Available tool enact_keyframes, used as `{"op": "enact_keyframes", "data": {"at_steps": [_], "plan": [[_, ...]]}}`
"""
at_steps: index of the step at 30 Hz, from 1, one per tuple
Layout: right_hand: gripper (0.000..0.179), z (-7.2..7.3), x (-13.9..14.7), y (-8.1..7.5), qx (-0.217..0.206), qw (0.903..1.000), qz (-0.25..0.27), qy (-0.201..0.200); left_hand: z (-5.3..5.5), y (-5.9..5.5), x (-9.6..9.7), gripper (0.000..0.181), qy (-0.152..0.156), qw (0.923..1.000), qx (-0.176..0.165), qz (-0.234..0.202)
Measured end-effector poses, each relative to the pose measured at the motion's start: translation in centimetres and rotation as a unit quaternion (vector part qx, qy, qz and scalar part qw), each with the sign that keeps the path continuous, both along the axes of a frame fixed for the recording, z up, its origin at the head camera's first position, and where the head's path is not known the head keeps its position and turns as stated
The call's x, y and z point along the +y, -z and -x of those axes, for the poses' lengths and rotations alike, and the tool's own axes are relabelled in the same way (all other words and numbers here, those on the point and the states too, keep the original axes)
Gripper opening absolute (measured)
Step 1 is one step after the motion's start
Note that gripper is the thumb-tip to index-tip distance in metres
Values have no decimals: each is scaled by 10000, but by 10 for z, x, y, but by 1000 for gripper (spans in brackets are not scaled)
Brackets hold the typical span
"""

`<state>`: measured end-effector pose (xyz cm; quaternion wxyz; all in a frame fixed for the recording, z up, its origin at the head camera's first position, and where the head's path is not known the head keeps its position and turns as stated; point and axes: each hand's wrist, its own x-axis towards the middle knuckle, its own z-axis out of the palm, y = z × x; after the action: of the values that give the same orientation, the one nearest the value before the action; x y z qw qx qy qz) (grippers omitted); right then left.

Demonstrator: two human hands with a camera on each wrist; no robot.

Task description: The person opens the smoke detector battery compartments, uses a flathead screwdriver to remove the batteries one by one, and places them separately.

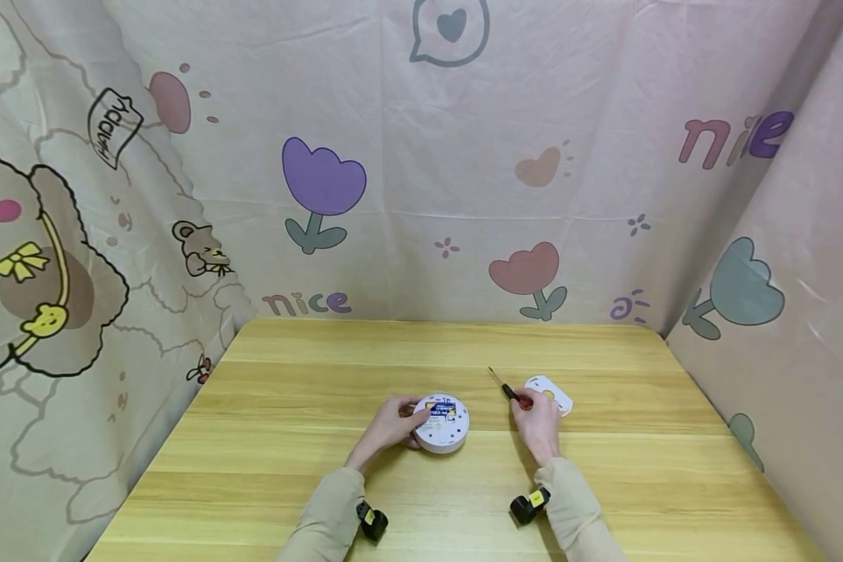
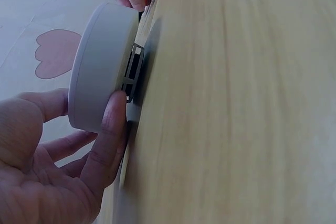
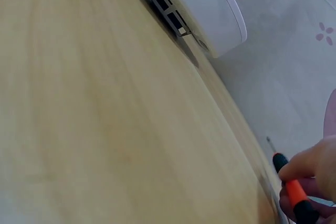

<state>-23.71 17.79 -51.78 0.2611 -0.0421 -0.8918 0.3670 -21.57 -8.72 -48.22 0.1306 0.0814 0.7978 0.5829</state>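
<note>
A round white smoke detector (image 1: 444, 434), with a blue and yellow label on its upward face, is at the middle of the table. My left hand (image 1: 391, 425) grips its left side, thumb on the top face and fingers around the lower edge. Dark vent slots (image 2: 133, 72) show on its underside in the left wrist view, slightly above the tabletop. To the right, my right hand (image 1: 538, 426) holds a small screwdriver (image 1: 509, 392) by its black and orange handle. Its thin shaft points away and to the left, apart from the detector.
A white mounting plate (image 1: 562, 398) with rounded ends and a central hole lies just beyond my right hand. The wooden table (image 1: 288, 390) meets a patterned cloth (image 1: 421, 273) at the back, with more cloth on both sides.
</note>
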Motion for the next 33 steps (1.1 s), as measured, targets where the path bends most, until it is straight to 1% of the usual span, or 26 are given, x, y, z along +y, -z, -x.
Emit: {"op": "enact_keyframes", "data": {"at_steps": [1,3,5,6,8,10,12,17,19,22,24,28,32,33], "plan": [[14,0,0,0,-55,9998,203,19,2,3,0,42,-4,10000,-2,0],[17,0,0,0,-183,9970,744,-63,4,8,-1,43,-1,10000,-17,-26],[20,0,1,0,-314,9905,1326,-182,7,11,-1,44,4,10000,-34,-39],[22,0,1,0,-361,9856,1633,-255,8,12,-1,44,1,10000,-51,-47],[24,0,1,1,-468,9724,2244,-443,9,13,-1,45,7,10000,-72,-51],[26,0,1,2,-565,9572,2775,-604,9,13,0,44,11,9999,-87,-53],[29,0,2,2,-638,9393,3286,-753,9,13,0,45,11,9999,-110,-64],[37,-1,2,4,-819,8977,4213,-997,8,12,-1,46,-4,9999,-134,-60],[40,-1,2,3,-829,8778,4586,-1107,8,11,-1,46,-20,9999,-132,-67],[46,-1,3,2,-808,8399,5202,-1319,7,10,-1,47,-49,9999,-130,-64],[48,-2,3,1,-791,8117,5598,-1470,8,11,-1,47,-49,9999,-129,-62],[48,-3,5,-2,-831,7642,6172,-1680,9,13,-1,47,-21,9999,-118,-19],[49,-3,6,-3,-805,7217,6629,-1823,10,14,-2,47,11,9999,-110,25],[48,-3,6,-4,-803,7136,6704,-1865,10,14,-2,47,17,9999,-95,36]]}}
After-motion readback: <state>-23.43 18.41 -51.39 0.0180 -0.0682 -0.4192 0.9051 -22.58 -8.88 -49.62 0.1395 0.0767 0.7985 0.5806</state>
